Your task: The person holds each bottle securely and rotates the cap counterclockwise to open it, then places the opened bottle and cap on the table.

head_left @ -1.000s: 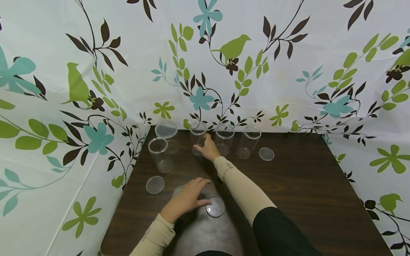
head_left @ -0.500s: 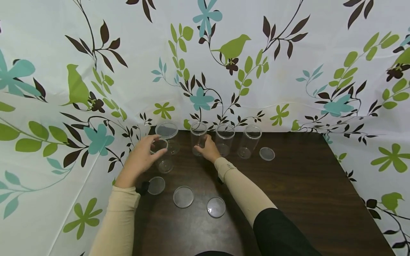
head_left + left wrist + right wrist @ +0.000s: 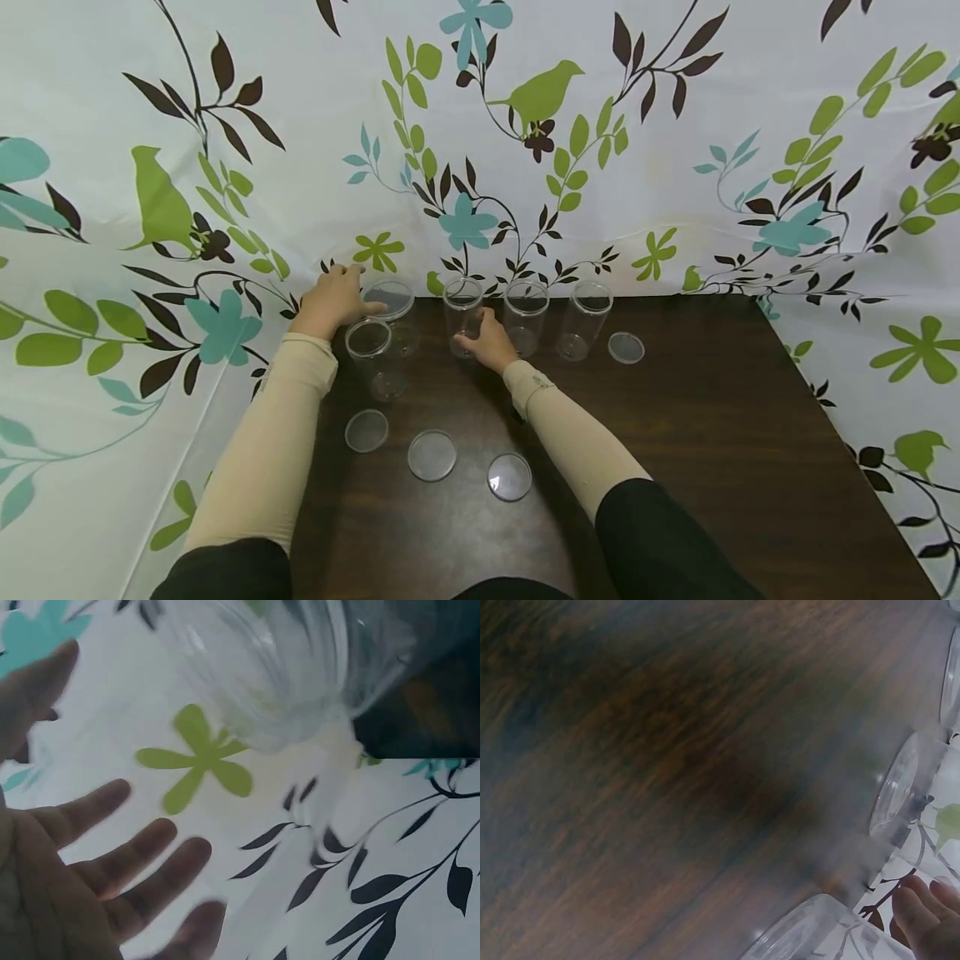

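Observation:
At the back left, my left hand (image 3: 332,300) reaches to a wide clear jar (image 3: 405,332), thumb over its near rim. The left wrist view shows the fingers (image 3: 146,855) spread and relaxed beside a clear jar wall (image 3: 277,667). My right hand (image 3: 491,343) holds a tall clear jar (image 3: 459,310) upright in the back row, thumb at its front and fingers along its right side. In the right wrist view, fingertips (image 3: 922,904) show between that jar (image 3: 799,936) and its neighbour (image 3: 900,784).
Two more clear jars (image 3: 527,312) (image 3: 583,321) stand right of the held one, and another (image 3: 378,362) before the wide jar. Round clear lids lie on the dark wooden table (image 3: 712,433): one lid (image 3: 626,347) at right, three nearer me. A patterned curtain (image 3: 645,183) hangs behind.
My left hand has left the lids at the front, passed the front left jar and come to the wide jar at the back left. The right hand stays on its jar.

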Demonstrator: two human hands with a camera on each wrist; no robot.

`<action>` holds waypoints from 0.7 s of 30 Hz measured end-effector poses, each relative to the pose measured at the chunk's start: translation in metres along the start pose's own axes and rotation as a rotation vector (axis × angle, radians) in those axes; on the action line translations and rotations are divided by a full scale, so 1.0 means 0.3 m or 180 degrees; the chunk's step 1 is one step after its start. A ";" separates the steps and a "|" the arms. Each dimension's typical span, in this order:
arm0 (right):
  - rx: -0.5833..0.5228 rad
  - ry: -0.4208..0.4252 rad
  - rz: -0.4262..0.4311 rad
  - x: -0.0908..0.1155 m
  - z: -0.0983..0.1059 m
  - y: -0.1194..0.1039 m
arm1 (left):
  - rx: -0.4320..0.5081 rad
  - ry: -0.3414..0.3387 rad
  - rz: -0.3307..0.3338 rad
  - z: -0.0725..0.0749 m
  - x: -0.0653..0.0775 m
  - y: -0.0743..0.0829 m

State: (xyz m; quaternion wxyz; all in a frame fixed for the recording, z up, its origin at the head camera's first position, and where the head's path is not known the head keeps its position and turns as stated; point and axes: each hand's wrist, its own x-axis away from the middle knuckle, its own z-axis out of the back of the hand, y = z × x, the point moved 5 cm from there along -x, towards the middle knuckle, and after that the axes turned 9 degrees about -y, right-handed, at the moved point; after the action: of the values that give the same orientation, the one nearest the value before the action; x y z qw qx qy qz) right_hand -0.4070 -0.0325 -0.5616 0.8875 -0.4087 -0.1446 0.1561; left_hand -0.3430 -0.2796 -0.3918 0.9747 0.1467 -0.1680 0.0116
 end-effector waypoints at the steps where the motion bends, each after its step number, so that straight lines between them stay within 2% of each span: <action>1: 0.0011 0.0002 0.0005 -0.003 0.001 0.000 | 0.0008 -0.0055 0.0006 0.002 -0.018 -0.002; 8: 0.0039 -0.0040 -0.0019 -0.006 -0.001 0.005 | -0.0136 -0.0561 0.0073 -0.009 -0.102 -0.005; 14: 0.0120 -0.0049 -0.0006 -0.004 -0.003 0.007 | -0.0255 -0.0759 0.0196 -0.008 -0.146 0.010; 21: 0.0117 0.0003 -0.0026 -0.001 0.006 0.008 | -0.0408 -0.0754 0.0079 -0.012 -0.184 0.041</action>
State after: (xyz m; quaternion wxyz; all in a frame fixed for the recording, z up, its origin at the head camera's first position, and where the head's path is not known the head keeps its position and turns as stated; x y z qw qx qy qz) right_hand -0.4084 -0.0299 -0.5624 0.8956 -0.3918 -0.1430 0.1550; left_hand -0.3947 -0.2654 -0.4098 0.9552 0.0824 -0.2841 -0.0045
